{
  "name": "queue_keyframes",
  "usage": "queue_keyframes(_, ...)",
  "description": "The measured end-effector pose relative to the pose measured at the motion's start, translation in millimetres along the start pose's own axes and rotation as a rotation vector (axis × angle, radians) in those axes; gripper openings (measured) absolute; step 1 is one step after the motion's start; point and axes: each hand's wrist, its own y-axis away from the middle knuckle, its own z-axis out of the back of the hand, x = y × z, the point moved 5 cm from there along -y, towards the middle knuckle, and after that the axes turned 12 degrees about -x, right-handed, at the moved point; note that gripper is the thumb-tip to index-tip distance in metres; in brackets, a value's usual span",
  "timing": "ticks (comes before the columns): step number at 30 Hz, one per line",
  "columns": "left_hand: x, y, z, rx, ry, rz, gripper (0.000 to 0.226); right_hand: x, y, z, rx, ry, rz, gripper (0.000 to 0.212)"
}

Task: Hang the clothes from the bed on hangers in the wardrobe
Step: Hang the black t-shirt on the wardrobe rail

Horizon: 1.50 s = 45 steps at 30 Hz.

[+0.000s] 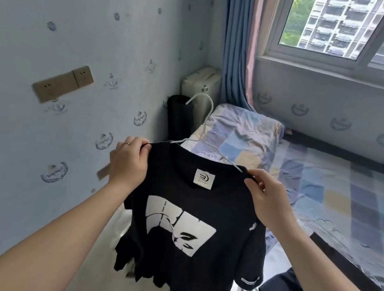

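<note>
Pinching black shirt (pixel 194 270), neck label (pixel 204 179) illegible.

Pale blue wallpaper (pixel 80 20) with little wreath emblems all over it, and a beige double socket plate (pixel 62 83) sitting crooked on it. A blue curtain (pixel 235 53) with a pink one (pixel 256 31) beside it hangs left of the window (pixel 358 59); an apartment block (pixel 337 18) shows outside. In the corner there's a whitish case (pixel 200 83) behind a black cylinder-ish thing (pixel 180 117).

The lower bar of the white wire hanger (pixel 198 139) is hidden inside the black knitted T-shirt (pixel 190 206). Lettering on its white square neck label (pixel 203 178) is illegible. The right edge cuts off the checked bed (pixel 351 190).
</note>
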Motion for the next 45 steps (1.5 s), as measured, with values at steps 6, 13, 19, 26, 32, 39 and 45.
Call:
queue_keyframes(6, 2, -55, -87, 0.076, -0.007, 0.006, 0.016, -39, -82, -24, 0.035, 0.035, -0.052, 0.015)
queue_keyframes(13, 31, -87, -176, 0.204, -0.020, 0.057, 0.017, -84, -145, -73, 0.074, 0.130, -0.150, 0.013)
queue_keyframes(19, 76, -102, -277, 0.390, -0.002, 0.105, 0.019, -141, -189, -136, 0.078, 0.281, -0.297, 0.019)
queue_keyframes(26, 135, -100, -387, 0.585, -0.035, 0.210, 0.020, -224, -220, -217, 0.054, 0.447, -0.441, 0.018)
queue_keyframes(32, 156, -97, -472, 0.656, -0.057, 0.276, 0.023, -287, -256, -264, 0.074, 0.578, -0.518, 0.023)
queue_keyframes(39, 167, -72, -516, 0.874, -0.111, 0.364, 0.053, -295, -251, -296, 0.142, 0.515, -0.617, 0.048)
queue_keyframes(45, 127, -31, -466, 1.092, 0.059, 0.245, 0.056, -258, -187, -277, 0.183, 0.433, -0.730, 0.053)
